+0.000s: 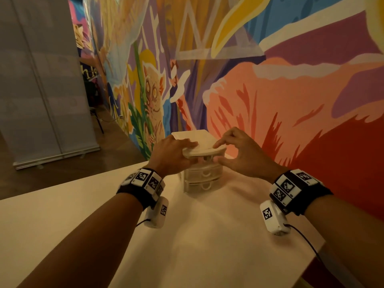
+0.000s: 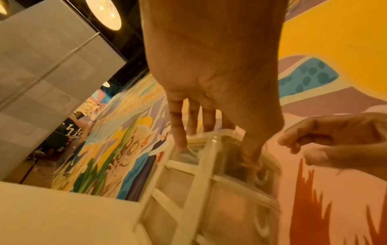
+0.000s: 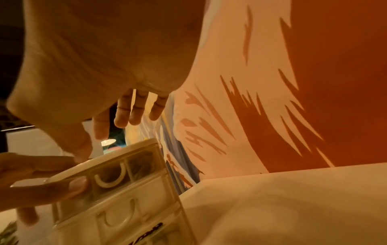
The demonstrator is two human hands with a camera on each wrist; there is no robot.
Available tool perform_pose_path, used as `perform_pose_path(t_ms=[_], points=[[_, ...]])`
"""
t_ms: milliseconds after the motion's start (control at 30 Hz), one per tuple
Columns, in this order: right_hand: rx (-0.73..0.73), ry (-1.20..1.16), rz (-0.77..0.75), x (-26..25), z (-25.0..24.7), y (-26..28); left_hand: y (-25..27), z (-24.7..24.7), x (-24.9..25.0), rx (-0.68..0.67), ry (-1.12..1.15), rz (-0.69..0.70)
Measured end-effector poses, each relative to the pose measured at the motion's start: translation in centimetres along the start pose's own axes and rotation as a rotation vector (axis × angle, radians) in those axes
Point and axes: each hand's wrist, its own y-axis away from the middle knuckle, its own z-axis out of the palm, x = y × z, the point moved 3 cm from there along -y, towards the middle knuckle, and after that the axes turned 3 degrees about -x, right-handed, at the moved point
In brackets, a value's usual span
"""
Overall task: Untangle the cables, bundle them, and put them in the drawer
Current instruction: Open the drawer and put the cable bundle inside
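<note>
A small white plastic drawer unit (image 1: pixel 204 177) (image 2: pixel 201 190) (image 3: pixel 134 207) stands at the far side of the white table (image 1: pixel 207 246). Its top drawer (image 3: pixel 117 175) sits in the frame, and dark cables (image 3: pixel 142 164) (image 2: pixel 234 169) show through the translucent front. My left hand (image 1: pixel 194 153) (image 2: pixel 217 154) (image 3: pixel 52 179) holds the unit's top left corner, fingers lying over the lid and thumb on the top drawer's front. My right hand (image 1: pixel 216 152) (image 2: pixel 299 150) (image 3: pixel 100 140) hovers at the top right corner with loosely bent fingers, holding nothing.
A painted mural wall (image 1: pixel 291 100) rises right behind the unit and along the table's right side. A grey banner stand (image 1: pixel 41 100) is on the floor at the left. Two lower drawers (image 1: pixel 203 185) of the unit are closed.
</note>
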Motion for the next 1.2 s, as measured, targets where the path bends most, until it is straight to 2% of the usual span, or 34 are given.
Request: perform_pose_path(t_ms=[100, 167, 267, 433, 500, 567, 667, 767, 800, 900, 1000, 1200], points=[[0.063, -0.048, 0.066, 0.9, -0.5, 0.9, -0.7, 0.8, 0.9, 0.045, -0.1, -0.032], [0.024, -0.098, 0.109, 1.3, -0.6, 1.6, -1.0, 1.1, 1.0, 0.048, -0.119, -0.051], [-0.119, -0.089, 0.166, 2.3, 0.0, 2.6, -1.1, 1.2, 0.9, 0.084, -0.115, -0.046], [-0.425, -0.115, 0.255, 2.6, 1.9, 3.8, -1.8, 1.5, 1.4, 0.06, -0.222, 0.009], [-0.457, -0.094, 0.297, 2.2, 2.3, 3.3, -2.0, 1.6, 1.6, 0.045, -0.232, 0.015], [-0.421, -0.065, 0.283, 1.9, 2.9, 1.9, -1.9, 1.6, 1.9, 0.036, -0.226, 0.021], [-0.404, 0.02, 0.184, 1.3, 4.3, -0.4, -1.7, 1.1, 2.0, 0.042, -0.193, 0.03], [-0.374, 0.011, 0.217, 1.5, 4.4, -1.1, -1.7, 1.1, 1.9, 0.027, -0.203, 0.042], [-0.422, -0.023, 0.236, 1.6, 4.3, -0.8, -1.8, 1.3, 1.9, 0.031, -0.22, 0.046], [-0.719, -0.007, 0.278, 1.4, 5.5, 0.5, -2.3, 1.7, 1.8, 0.031, -0.243, 0.049], [-0.717, 0.181, 0.231, 2.5, 7.3, 0.7, -2.6, 2.1, 1.6, 0.035, -0.248, 0.042], [-0.768, 0.196, 0.173, 2.6, 6.7, 0.6, -2.6, 1.1, 1.5, -0.011, -0.202, 0.024]])
